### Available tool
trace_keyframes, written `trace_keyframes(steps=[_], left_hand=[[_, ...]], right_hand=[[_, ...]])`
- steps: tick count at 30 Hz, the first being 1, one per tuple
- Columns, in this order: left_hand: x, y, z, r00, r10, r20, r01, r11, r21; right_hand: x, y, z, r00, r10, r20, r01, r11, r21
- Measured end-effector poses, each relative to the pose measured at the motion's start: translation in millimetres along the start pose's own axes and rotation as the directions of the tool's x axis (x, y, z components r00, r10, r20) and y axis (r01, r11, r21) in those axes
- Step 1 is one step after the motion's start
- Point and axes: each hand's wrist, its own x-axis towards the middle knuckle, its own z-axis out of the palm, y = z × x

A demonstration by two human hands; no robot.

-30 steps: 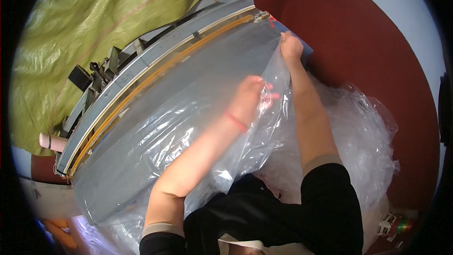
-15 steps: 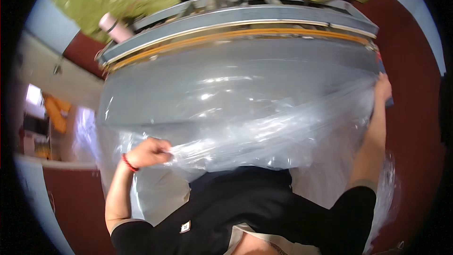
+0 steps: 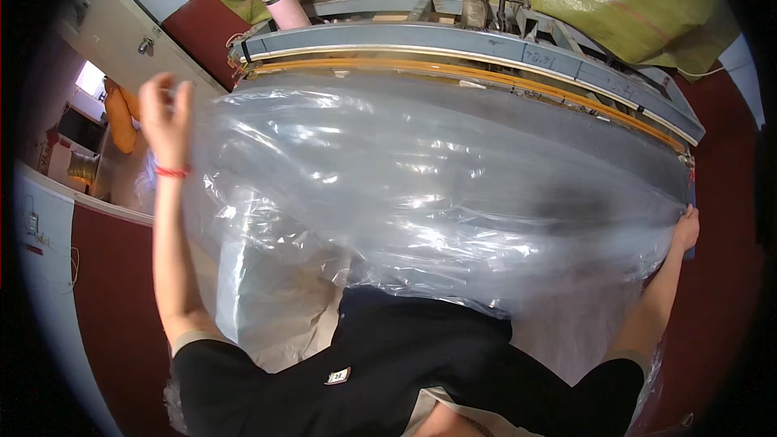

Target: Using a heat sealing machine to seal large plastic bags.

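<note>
A wide sheet of clear plastic film (image 3: 421, 235) lies across the grey table surface and hangs down in wrinkles toward my body. My left hand (image 3: 166, 125), with a red band at the wrist, is raised beside the sheet's left edge. Its fingers are apart and slightly blurred, with nothing visible in them. At the far right, my right hand (image 3: 686, 231) is closed on the edge of the film by the table's right corner. Part of its grip is hidden behind the fingers.
Behind the sheet runs a grey metal frame (image 3: 356, 37) with an orange strip (image 3: 453, 67) along it. A pink bottle (image 3: 283, 2) stands at its left end. A clamp-like metal part (image 3: 500, 4) and yellow-green woven sacking (image 3: 583, 0) lie beyond. An open doorway (image 3: 101, 129) is at left.
My left hand has let go of the film and moved up and to the left. My right hand appears lower, still on the film's edge. The view has turned slightly.
</note>
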Motion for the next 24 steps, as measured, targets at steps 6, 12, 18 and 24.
trace_keyframes(steps=[6, 12, 18, 24], left_hand=[[-136.8, 14.6, 93.8, 0.650, 0.159, 0.744, 0.150, 0.932, -0.330], [-141.9, -19.1, 114.3, 0.555, -0.026, 0.831, 0.084, 0.996, -0.025], [-122.9, -19.1, 133.3, 0.724, 0.055, 0.688, -0.032, 0.998, -0.047], [-99.0, 8.1, 155.3, 0.758, -0.056, 0.650, -0.089, 0.978, 0.189]], right_hand=[[6.6, -1.1, 11.9, 1.000, -0.029, 0.004, 0.029, 1.000, 0.013], [13.3, 13.3, 17.2, 0.998, 0.005, 0.055, -0.008, 0.999, 0.045], [33.7, 48.3, 41.7, 0.999, 0.026, 0.024, -0.030, 0.981, 0.189], [50.1, 97.2, 19.8, 0.979, 0.041, 0.201, -0.196, 0.475, 0.858]])
